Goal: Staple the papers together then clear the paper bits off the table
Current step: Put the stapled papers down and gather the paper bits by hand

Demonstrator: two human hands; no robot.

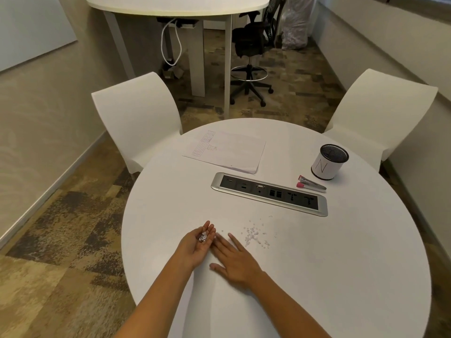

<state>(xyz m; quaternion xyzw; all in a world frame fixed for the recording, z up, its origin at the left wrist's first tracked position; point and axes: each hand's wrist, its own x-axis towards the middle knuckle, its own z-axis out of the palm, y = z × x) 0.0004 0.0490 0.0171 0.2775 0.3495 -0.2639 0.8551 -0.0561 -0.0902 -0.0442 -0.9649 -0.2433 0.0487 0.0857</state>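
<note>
- Setting: round white tabletop (317, 264) in a carpeted meeting room; two white chairs on its far side.
- Papers (225, 151): flat stack, far side, left of centre. Stapler (311, 183): far right, beside a pen cup (329, 164).
- Left hand (199, 243): palm up, loosely cupped, cradling a small heap of paper bits (203, 237).
- Right hand (235, 258): palm down, flat on the tabletop, fingers (235, 240) released, holding nothing.
- Loose bits (253, 234): scattered just right of the right fingertips; the right hand is nearer, so a leftward sweep toward the cupped palm seems likely.
</note>
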